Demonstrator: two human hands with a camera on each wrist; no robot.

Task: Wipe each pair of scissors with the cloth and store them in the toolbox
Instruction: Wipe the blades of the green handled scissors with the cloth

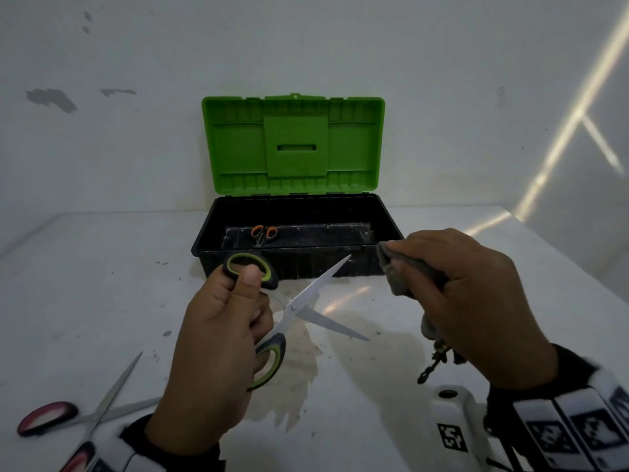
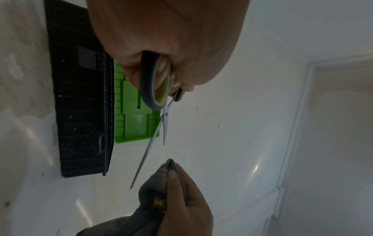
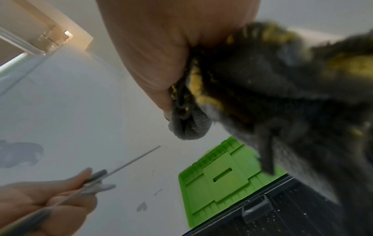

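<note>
The surface (image 1: 102, 284) carries everything here, and the toolbox (image 1: 299, 264) stands at its 12 o'clock edge against the wall, green lid (image 1: 292, 144) thrown fully back so the black tub lies open to a hand coming in from the front. Inside, toward the tub's 9 o'clock end, lies one small orange-handled pair (image 1: 263, 234); nothing else shows in it.

At 7 o'clock on the surface, well apart from the box, a red-handled pair (image 1: 68, 417) lies with its blades spread, probably next in line for wiping.

The left hand (image 1: 218, 349) holds the green-handled scissors (image 1: 296, 304) above the surface, thumb pressed on the upper loop and fingers curled through the lower one. The blades are splayed wide toward 2 and 4 o'clock, likely to bare each blade for the cloth.

The right hand (image 1: 469, 294), at 3 o'clock, is closed round the bunched grey cloth (image 1: 394, 270), a fold poking out just beside the upper blade tip without touching it.
</note>
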